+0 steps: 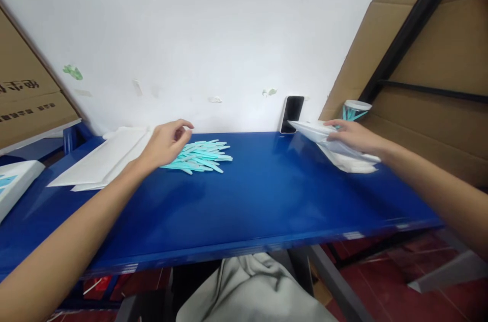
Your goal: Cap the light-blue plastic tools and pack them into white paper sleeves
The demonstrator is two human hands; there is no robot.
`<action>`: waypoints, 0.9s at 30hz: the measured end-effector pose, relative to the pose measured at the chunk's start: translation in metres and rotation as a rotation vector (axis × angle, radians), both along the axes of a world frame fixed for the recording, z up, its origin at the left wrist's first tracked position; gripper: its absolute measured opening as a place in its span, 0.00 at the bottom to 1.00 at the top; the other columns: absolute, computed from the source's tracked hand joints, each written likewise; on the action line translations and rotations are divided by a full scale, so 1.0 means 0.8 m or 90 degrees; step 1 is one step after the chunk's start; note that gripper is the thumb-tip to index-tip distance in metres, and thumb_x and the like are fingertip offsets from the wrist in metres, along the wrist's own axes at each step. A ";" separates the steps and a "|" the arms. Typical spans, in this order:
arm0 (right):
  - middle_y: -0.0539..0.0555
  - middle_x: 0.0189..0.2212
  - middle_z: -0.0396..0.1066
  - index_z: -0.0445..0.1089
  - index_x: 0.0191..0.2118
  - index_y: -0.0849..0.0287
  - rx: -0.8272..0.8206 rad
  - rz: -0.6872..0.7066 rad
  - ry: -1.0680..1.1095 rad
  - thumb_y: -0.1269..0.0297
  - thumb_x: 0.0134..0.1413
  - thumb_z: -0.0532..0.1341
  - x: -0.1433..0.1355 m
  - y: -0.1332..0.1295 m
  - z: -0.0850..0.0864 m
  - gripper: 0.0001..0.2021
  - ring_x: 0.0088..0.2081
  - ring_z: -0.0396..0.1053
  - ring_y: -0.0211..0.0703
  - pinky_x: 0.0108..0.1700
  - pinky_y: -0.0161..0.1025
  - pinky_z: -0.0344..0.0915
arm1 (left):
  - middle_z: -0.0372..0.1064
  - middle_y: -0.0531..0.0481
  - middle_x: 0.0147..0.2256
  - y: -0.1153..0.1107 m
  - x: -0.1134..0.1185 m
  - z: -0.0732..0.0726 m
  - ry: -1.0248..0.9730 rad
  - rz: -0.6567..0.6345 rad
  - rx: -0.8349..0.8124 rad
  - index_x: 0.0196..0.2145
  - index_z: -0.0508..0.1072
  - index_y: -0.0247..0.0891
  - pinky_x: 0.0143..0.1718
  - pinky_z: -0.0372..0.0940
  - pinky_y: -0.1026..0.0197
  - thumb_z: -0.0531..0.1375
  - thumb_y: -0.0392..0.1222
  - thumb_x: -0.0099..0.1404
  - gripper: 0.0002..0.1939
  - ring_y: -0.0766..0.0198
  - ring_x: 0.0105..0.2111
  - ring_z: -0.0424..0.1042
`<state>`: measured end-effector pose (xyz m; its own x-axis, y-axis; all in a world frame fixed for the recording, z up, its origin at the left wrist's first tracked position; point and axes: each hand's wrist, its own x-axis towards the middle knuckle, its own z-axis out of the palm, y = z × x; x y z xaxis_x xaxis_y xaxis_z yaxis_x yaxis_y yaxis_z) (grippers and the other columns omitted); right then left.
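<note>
My left hand (168,143) hovers beside a loose pile of slim turquoise sticks (206,156). Its fingers curl loosely, a gap shows between thumb and forefinger, and I see nothing held. Over on the right, my right hand (353,136) pinches a thin white bag (313,131), which is tilted with one corner pointing left. Beneath it lie more white bags (353,163), partly covered by the hand and the lifted one. A flat stack of white sheets or bags (101,162) rests left of the pile, partly behind my left forearm.
A phone-like device (292,113) leans against the white wall. Behind my right hand stands a clear cup (355,108) with turquoise sticks. Cardboard (434,58) and a black frame bound the right side. A white box (17,182) sits at the blue table's (244,210) left end.
</note>
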<state>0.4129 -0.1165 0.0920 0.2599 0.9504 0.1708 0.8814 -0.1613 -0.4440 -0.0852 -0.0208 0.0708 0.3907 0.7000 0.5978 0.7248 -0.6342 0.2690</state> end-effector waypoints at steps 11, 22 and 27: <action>0.65 0.58 0.73 0.43 0.77 0.51 -0.370 0.223 -0.005 0.35 0.62 0.50 -0.131 0.005 -0.014 0.44 0.44 0.79 0.63 0.43 0.58 0.78 | 0.73 0.44 0.36 -0.019 0.026 -0.053 0.422 -0.167 0.332 0.40 0.76 0.38 0.34 0.63 0.58 0.52 0.41 0.73 0.12 0.59 0.32 0.71; 0.59 0.72 0.53 0.51 0.74 0.43 -0.093 0.556 -0.541 0.74 0.46 0.59 -0.128 0.030 -0.055 0.48 0.70 0.54 0.69 0.61 0.67 0.63 | 0.73 0.39 0.43 0.017 -0.010 -0.066 0.208 -0.106 0.201 0.48 0.77 0.34 0.49 0.66 0.49 0.50 0.44 0.74 0.18 0.50 0.46 0.70; 0.60 0.72 0.54 0.57 0.71 0.49 -0.166 0.610 -0.494 0.73 0.48 0.58 -0.125 0.052 -0.056 0.41 0.72 0.51 0.66 0.65 0.68 0.57 | 0.73 0.38 0.45 0.018 -0.013 -0.071 0.147 -0.082 0.178 0.48 0.77 0.34 0.52 0.65 0.48 0.50 0.45 0.75 0.19 0.50 0.48 0.68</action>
